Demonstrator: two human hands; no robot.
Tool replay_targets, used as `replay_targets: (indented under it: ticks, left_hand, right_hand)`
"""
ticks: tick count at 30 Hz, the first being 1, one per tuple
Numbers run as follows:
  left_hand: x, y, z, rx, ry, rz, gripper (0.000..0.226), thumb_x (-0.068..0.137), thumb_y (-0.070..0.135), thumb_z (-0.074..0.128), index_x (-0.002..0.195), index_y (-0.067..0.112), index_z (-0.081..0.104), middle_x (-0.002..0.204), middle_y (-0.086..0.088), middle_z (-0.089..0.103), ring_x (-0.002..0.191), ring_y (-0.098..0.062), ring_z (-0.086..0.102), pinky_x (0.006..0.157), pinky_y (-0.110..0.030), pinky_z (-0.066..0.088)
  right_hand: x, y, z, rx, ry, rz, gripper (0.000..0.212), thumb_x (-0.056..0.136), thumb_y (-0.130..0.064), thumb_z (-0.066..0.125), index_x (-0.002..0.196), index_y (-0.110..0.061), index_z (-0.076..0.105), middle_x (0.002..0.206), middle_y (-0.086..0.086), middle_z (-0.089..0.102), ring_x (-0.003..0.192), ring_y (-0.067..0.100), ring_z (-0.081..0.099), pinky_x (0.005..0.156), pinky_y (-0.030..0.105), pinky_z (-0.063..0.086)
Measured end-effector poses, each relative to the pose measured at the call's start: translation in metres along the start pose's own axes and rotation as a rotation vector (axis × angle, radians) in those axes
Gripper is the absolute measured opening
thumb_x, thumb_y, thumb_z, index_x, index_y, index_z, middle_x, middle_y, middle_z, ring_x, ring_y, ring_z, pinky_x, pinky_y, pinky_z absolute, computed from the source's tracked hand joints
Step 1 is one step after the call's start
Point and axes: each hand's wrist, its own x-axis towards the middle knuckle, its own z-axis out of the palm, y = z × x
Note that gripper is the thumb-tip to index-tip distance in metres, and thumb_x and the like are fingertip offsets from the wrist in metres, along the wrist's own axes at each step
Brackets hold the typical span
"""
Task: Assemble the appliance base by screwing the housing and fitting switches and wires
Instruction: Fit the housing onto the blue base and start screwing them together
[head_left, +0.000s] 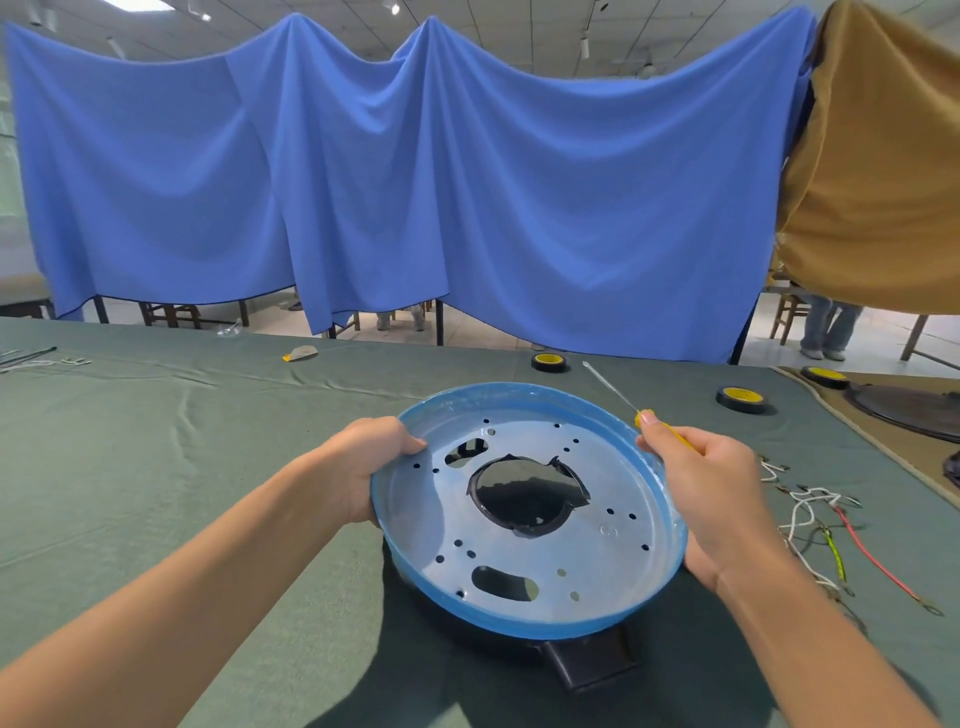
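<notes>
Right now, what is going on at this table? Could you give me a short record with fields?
Work piece: round plate, blue rim, holes punched through it
Left hand: grips the plate's left rim
Right hand: holds a yellow-handled screwdriver and steadies the right rim
Beneath the plate: black base
To the right: loose wires
Farther back: tape rolls
Surface: green cloth

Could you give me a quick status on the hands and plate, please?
Left hand grips plate at left rim. Right hand holds screwdriver, braces right rim. Plate over black base. Wires lie clear, to the right.
</notes>
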Motion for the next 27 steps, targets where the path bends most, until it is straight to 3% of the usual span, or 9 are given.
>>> replay_targets:
  ticks: [6, 8, 11, 14, 16, 20, 23, 27]
  left_hand:
    - [-0.014, 0.023, -0.008, -0.044, 0.047, 0.168, 0.009, 0.098, 0.006, 0.056, 0.097, -0.001, 0.061, 0.080, -0.017, 0.069, 0.055, -0.029, 0.065, 0.048, -0.033, 0.054]
    - [-0.022, 0.033, -0.007, -0.052, 0.073, 0.286, 0.014, 0.098, 0.005, 0.054, 0.091, -0.001, 0.064, 0.081, -0.018, 0.071, 0.056, -0.029, 0.067, 0.055, -0.038, 0.058]
    - [-0.034, 0.047, -0.007, -0.038, 0.112, 0.492, 0.021, 0.098, 0.004, 0.051, 0.085, 0.000, 0.067, 0.080, -0.017, 0.067, 0.062, -0.029, 0.064, 0.064, -0.043, 0.057]
    - [-0.044, 0.060, -0.010, 0.019, 0.238, 0.703, 0.014, 0.097, 0.010, 0.054, 0.093, 0.011, 0.068, 0.076, -0.007, 0.063, 0.065, -0.027, 0.059, 0.062, -0.034, 0.050]
    - [-0.050, 0.068, -0.012, 0.120, 0.375, 0.821, 0.014, 0.096, 0.019, 0.058, 0.109, 0.018, 0.062, 0.080, -0.002, 0.064, 0.069, -0.022, 0.059, 0.057, -0.028, 0.045]
    - [-0.062, 0.073, -0.007, 0.302, 0.555, 1.026, 0.018, 0.097, 0.021, 0.057, 0.104, 0.024, 0.042, 0.085, 0.010, 0.058, 0.073, -0.010, 0.053, 0.052, -0.025, 0.033]
    - [-0.066, 0.068, 0.000, 0.413, 0.636, 1.195, 0.023, 0.095, 0.015, 0.059, 0.098, 0.018, 0.036, 0.083, 0.001, 0.053, 0.074, -0.023, 0.048, 0.059, -0.031, 0.026]
    - [-0.062, 0.059, 0.004, 0.559, 0.658, 1.344, 0.028, 0.085, -0.005, 0.061, 0.094, 0.012, 0.041, 0.090, -0.008, 0.048, 0.082, -0.031, 0.044, 0.072, -0.037, 0.033]
  right_hand:
    - [0.000, -0.003, 0.001, 0.181, -0.008, -0.018, 0.034, 0.093, -0.028, 0.063, 0.077, 0.002, 0.065, 0.060, 0.003, 0.066, 0.057, 0.015, 0.062, 0.062, 0.037, 0.053]
    - [0.000, -0.005, 0.000, 0.221, -0.005, -0.036, 0.032, 0.093, -0.029, 0.064, 0.078, 0.000, 0.066, 0.063, -0.001, 0.067, 0.058, 0.007, 0.062, 0.062, 0.031, 0.052]
    - [0.003, -0.008, -0.004, 0.309, 0.017, -0.009, 0.028, 0.092, -0.029, 0.065, 0.079, -0.004, 0.066, 0.078, 0.004, 0.066, 0.081, 0.014, 0.064, 0.073, 0.035, 0.053]
    - [0.007, -0.012, -0.010, 0.433, 0.040, 0.036, 0.021, 0.092, -0.023, 0.065, 0.081, -0.006, 0.064, 0.082, 0.007, 0.061, 0.085, 0.020, 0.060, 0.080, 0.041, 0.057]
    - [0.007, -0.012, -0.013, 0.480, 0.057, 0.056, 0.019, 0.092, -0.022, 0.065, 0.081, -0.007, 0.063, 0.081, 0.007, 0.059, 0.083, 0.021, 0.058, 0.082, 0.042, 0.056]
    - [0.008, -0.012, -0.015, 0.508, 0.081, 0.089, 0.020, 0.092, -0.023, 0.066, 0.079, -0.008, 0.063, 0.075, 0.005, 0.059, 0.079, 0.020, 0.058, 0.084, 0.041, 0.056]
    - [0.009, -0.012, -0.016, 0.508, 0.102, 0.097, 0.021, 0.091, -0.024, 0.067, 0.079, -0.008, 0.063, 0.076, 0.004, 0.060, 0.080, 0.020, 0.058, 0.084, 0.040, 0.056]
    - [0.011, -0.012, -0.019, 0.521, 0.105, 0.083, 0.021, 0.093, -0.024, 0.065, 0.080, -0.007, 0.063, 0.079, 0.005, 0.061, 0.081, 0.019, 0.058, 0.074, 0.036, 0.056]
